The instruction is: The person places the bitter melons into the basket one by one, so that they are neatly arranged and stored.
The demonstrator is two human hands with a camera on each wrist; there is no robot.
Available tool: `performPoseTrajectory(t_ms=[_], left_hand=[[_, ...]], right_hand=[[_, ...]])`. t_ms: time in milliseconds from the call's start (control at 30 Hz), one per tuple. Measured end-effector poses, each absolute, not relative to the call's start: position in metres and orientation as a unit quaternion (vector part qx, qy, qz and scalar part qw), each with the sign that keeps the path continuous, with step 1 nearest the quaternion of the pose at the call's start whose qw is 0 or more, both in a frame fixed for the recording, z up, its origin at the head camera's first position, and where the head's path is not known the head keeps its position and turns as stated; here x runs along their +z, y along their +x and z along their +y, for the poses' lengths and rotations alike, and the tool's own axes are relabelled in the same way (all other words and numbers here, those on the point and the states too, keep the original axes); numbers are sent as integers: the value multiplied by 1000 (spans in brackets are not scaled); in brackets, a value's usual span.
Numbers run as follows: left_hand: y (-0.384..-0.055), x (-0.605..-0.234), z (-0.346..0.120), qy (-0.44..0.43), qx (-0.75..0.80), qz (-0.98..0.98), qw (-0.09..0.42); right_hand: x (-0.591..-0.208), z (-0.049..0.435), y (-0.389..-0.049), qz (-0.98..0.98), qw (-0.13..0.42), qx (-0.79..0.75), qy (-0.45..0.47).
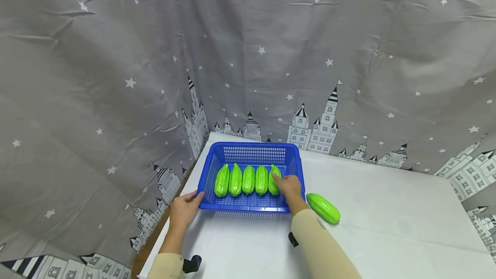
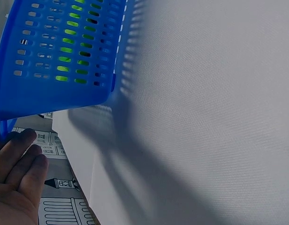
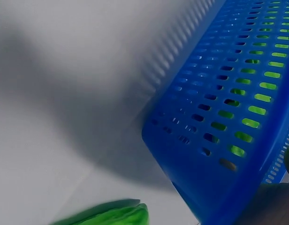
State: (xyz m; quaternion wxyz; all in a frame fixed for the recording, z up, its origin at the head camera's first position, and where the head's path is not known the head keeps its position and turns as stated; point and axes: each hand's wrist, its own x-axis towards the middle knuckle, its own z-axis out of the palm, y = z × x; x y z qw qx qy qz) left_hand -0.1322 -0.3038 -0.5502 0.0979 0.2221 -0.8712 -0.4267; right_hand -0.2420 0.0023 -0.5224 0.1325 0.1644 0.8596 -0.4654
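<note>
A blue plastic basket (image 1: 248, 209) with slotted walls sits on the white table. Several bright green, ridged gourds (image 1: 248, 180) lie side by side in a row inside it. My left hand (image 1: 184, 210) pinches the basket's rim at the front left corner, with fingers under the rim in the left wrist view. Over the basket's right side, my right hand (image 1: 289, 187) holds the rightmost gourd (image 1: 275, 169) of the row, partly covering it. In the right wrist view that hand is mostly hidden behind the basket wall. Another green gourd (image 1: 323, 208) lies on the table right of the basket.
The white table (image 1: 387, 210) extends to the right and toward me. Its left edge runs close beside my left hand. A grey curtain (image 1: 248, 55) with stars and castles hangs behind the table and along its left side.
</note>
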Motion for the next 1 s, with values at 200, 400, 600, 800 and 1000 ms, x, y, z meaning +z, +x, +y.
performPoseTrajectory(t_ms=[200, 400, 600, 800, 1000], left_hand=[[-132, -550, -302, 224, -428, -870, 97], [-132, -552, -303, 226, -429, -870, 93], [-133, -553, -304, 226, -429, -869, 100], [-132, -553, -303, 226, -433, -868, 94], [-132, -551, -303, 223, -430, -870, 92]], right_hand=[[-526, 4, -240, 853, 126, -480, 163], [-524, 11, -244, 823, 61, -548, 136], [-515, 20, -252, 783, 4, -612, 110], [-506, 38, -255, 773, 0, -625, 109], [-497, 81, -264, 784, -24, -607, 126]])
